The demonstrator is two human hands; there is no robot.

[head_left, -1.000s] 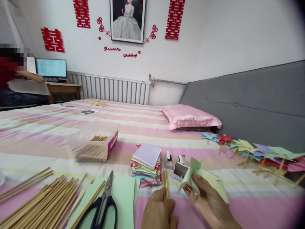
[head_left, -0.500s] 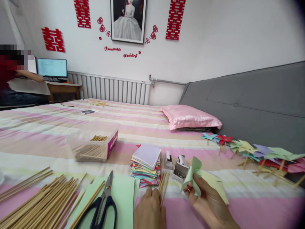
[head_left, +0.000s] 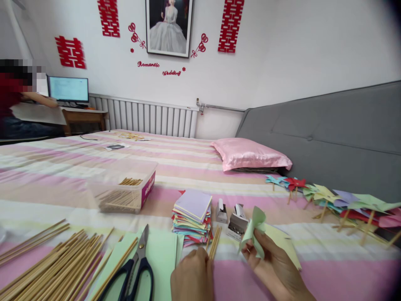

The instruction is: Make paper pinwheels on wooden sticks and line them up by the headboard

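My right hand (head_left: pixel 275 265) is closed on a light green paper pinwheel (head_left: pixel 258 219), its corners folded inward, pinched between thumb and fingers. My left hand (head_left: pixel 192 274) is closed, its curled fingers at a few thin wooden sticks (head_left: pixel 215 241) that point away from me. Just beyond it rises a stack of coloured paper squares (head_left: pixel 193 207). Small open boxes (head_left: pixel 237 223) of metal pins stand between the stack and the pinwheel. Under my right hand lies a pale yellow paper sheet (head_left: pixel 283 240) with slits cut in it.
Dark-handled scissors (head_left: pixel 140 255) lie on green paper sheets (head_left: pixel 164 267), beside many long wooden sticks (head_left: pixel 62 267). A clear plastic box (head_left: pixel 147 188) holds shorter sticks. Finished pinwheels (head_left: pixel 327 194) line the right side near a pink pillow (head_left: pixel 250 152). A person (head_left: pixel 12 100) sits by a monitor.
My left hand has shifted a little to the left, and the sticks at its fingers have changed angle. My right hand and the green pinwheel have hardly moved.
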